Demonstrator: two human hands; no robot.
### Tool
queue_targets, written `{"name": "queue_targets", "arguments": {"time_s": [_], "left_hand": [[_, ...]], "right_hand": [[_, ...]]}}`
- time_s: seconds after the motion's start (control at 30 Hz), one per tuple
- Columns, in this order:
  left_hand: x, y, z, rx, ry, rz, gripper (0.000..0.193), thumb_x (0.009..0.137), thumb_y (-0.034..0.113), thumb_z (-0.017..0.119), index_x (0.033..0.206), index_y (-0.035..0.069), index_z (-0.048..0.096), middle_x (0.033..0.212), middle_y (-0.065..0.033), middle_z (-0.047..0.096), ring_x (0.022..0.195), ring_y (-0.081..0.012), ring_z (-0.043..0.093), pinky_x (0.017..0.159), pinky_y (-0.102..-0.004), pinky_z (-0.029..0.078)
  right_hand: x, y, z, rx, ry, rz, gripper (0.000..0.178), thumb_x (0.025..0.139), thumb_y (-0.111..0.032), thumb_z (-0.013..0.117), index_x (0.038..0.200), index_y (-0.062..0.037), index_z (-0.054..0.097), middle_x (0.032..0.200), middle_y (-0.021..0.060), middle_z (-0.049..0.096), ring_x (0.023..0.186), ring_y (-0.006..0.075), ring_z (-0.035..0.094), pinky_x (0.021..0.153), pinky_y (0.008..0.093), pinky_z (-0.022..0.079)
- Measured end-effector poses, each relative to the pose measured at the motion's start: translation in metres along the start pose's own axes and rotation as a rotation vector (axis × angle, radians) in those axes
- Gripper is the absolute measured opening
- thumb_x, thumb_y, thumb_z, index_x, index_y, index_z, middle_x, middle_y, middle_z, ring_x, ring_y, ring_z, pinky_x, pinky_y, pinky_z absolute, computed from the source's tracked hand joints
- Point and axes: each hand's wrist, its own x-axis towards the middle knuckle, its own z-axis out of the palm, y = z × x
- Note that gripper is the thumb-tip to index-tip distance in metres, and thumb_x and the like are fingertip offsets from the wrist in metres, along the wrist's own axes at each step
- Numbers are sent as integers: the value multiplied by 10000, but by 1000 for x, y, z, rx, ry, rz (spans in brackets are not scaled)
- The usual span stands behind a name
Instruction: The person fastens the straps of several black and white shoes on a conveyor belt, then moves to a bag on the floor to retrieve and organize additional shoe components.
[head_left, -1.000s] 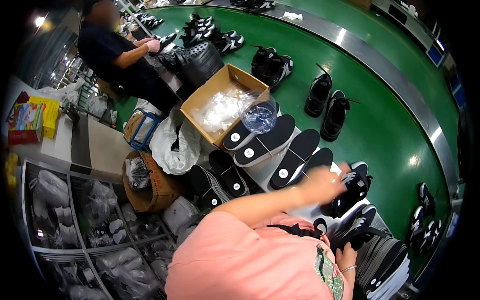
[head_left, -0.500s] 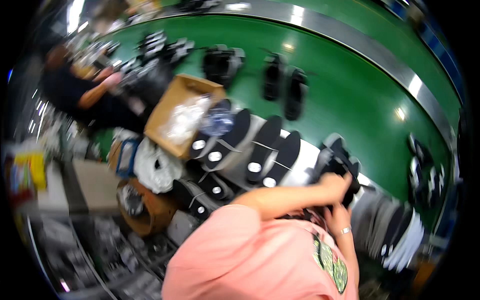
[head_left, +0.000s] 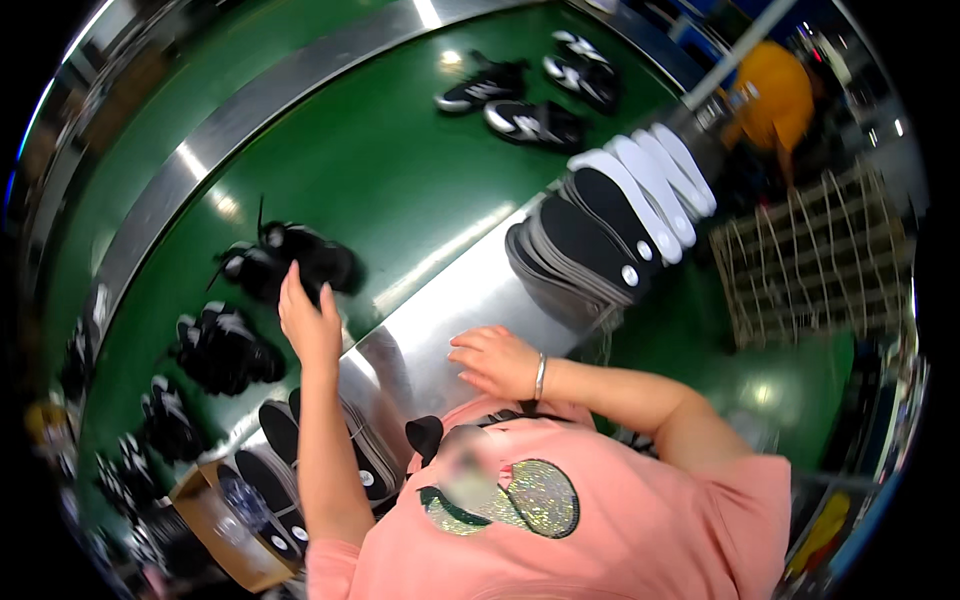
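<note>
My left hand (head_left: 312, 318) reaches over the edge of the green belt (head_left: 400, 190), fingers stretched out beside a pair of black shoes (head_left: 325, 262). Its fingertips overlap the shoes in the view; whether they touch, I cannot tell. My right hand (head_left: 497, 362), with a silver bracelet at the wrist, hovers empty above the metal ledge (head_left: 425, 325), fingers loosely apart. To its right on the ledge lie stacked black and grey insoles (head_left: 585, 245) with round white stickers, and white insoles (head_left: 645, 190) behind them.
More black shoes (head_left: 228, 350) line the belt to the left; black-and-white ones (head_left: 530, 122) lie farther off. Tied insoles (head_left: 280, 430) and a cardboard box (head_left: 215, 530) of clear plastic sit at lower left. A wire-grid crate (head_left: 815, 265) and a person in orange (head_left: 775, 100) are at right.
The view has swung to the right. Both hands were together at a dark shoe; now they are apart, the left by the shoes on the belt and the right drawn back over the ledge.
</note>
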Motion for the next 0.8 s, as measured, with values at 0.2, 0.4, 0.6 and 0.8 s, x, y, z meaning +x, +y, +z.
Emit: {"name": "queue_targets", "arguments": {"time_s": [0.2,0.4,0.6,0.8], "left_hand": [[-101,42,40,-164,-434,88,535,764,191,585,1201,-39,379,1166,-228,451,1082,-366,419,921,-406,315],[-157,32,65,128,-546,376,608,779,384,540,1245,32,372,1333,-210,284,1248,-370,224,993,-508,140],[-154,35,73,95,-594,385,581,791,355,541,1248,35,380,1350,-204,266,1260,-372,211,999,-501,159],[-148,63,71,3,-623,88,407,825,203,527,1146,-36,452,1258,-240,382,1166,-376,359,965,-410,284]], "right_hand": [[-67,17,5,52,-52,279,209,749,-166,495,924,-93,583,885,78,597,857,250,555,727,384,434],[-167,38,35,275,23,756,219,771,-200,470,874,-65,609,853,147,606,812,310,573,711,398,453],[-272,89,85,387,-91,1103,201,724,-188,513,821,-56,629,813,159,613,780,317,580,701,377,458],[-394,150,116,466,38,1311,148,698,-133,522,763,-59,632,773,149,611,738,306,582,660,357,461]]}}
